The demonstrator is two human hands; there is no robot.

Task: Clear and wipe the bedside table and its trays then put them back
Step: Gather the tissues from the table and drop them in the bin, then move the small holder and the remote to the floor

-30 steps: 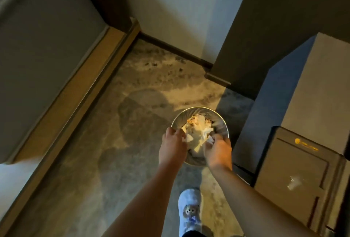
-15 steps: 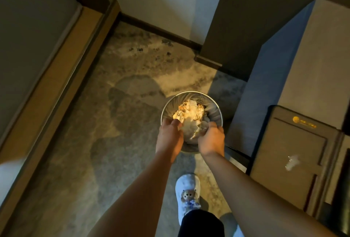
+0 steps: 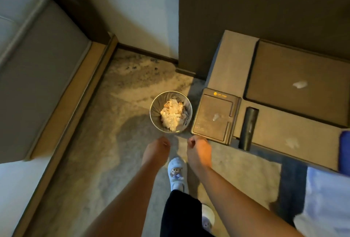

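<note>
A mottled grey-and-beige carpeted floor [image 3: 98,142] fills the centre, warmly lit around its middle. A pale plaster wall [image 3: 144,15] stands at 12 o'clock, edged by a dark skirting board [image 3: 145,53]. A dark brown wall panel [image 3: 255,3] occupies 1 o'clock. A grey upholstered bed base with tan wooden plinth [image 3: 62,102] runs along 9 o'clock.

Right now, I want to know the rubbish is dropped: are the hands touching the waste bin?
Apart. The head view shows carpet between the waste bin and both the left hand and right hand.
</note>
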